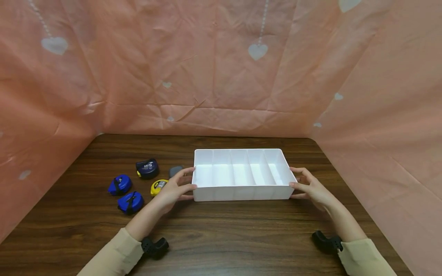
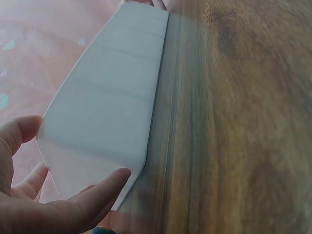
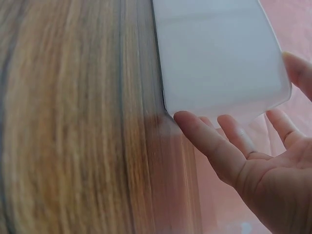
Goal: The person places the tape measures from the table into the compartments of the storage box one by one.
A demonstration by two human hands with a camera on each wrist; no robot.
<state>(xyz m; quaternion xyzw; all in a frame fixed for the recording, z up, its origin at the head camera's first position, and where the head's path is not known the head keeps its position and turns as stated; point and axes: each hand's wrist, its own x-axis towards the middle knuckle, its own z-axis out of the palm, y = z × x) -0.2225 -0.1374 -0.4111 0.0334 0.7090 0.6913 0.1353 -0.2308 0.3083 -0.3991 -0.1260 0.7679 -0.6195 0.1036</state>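
A white divided tray [image 1: 241,193] with several compartments, nothing in them, sits on the wooden table between two hands. At its left end, the left hand [image 1: 174,188] holds the tray, thumb near the front rim corner and fingers spread along the end wall. The right hand [image 1: 310,189] grips the opposite end in much the same way. The left wrist view shows the tray's long front wall [image 2: 105,90] with fingertips at its near end. In the right wrist view, fingertips meet the tray's end near its lower corner, with one at the rim.
Left of the tray lie two blue tape measures [image 1: 120,184], a dark navy one [image 1: 147,168], a yellow one [image 1: 158,186] partly behind the left hand, and a grey object [image 1: 175,171], also partly hidden. Pink cloth [image 1: 214,76] with hearts surrounds the table [image 1: 238,237].
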